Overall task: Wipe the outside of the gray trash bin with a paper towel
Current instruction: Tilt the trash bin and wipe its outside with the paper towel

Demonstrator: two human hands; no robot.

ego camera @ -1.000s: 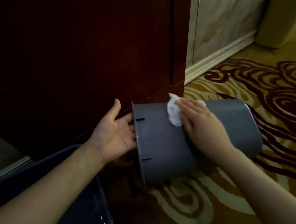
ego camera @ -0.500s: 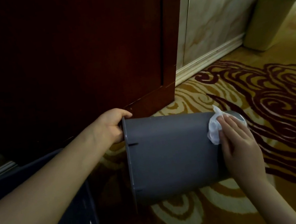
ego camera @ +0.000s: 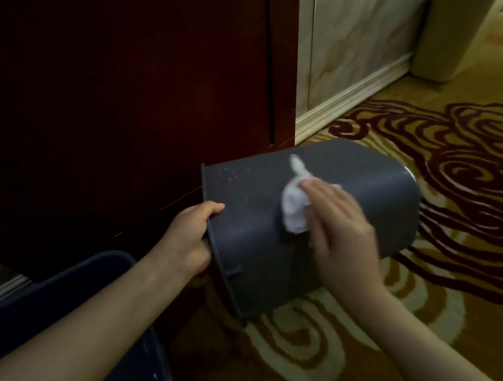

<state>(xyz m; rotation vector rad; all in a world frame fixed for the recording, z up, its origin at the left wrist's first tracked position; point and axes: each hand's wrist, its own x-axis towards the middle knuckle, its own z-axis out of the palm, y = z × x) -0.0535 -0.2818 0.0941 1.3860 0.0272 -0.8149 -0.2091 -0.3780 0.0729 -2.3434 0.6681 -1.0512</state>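
Bin orientation: gray trash bin (ego camera: 361, 202) lies on its side over the patterned carpet (ego camera: 466, 222), open rim to the left, closed base to the right, so one long outer wall faces up toward the camera. Judged reason: tipping it presents a broad flat face for wiping and lets it be rolled to expose other sides. Left hand (ego camera: 191, 242) grips the rim at the left end, thumb on the outer wall, fingers curled inside the mouth out of view; grip is closed tight on the rim, apparently to brace the bin against sliding or rolling. Right hand (ego camera: 339, 225) lies flat, fingers extended, palm down, pressing a crumpled white paper towel (ego camera: 294, 208) against the upper wall near mid-length; a twisted tail of towel sticks out on the far side. Pale specks show on the wall to the left of the towel, near the rim; cannot tell if dust or droplets. Dark blue tub (ego camera: 118, 270) sits near left, beside the forearm. Dark wooden door (ego camera: 129, 94) stands just behind the bin. Olive bin (ego camera: 459, 35) stands far right, well apart.
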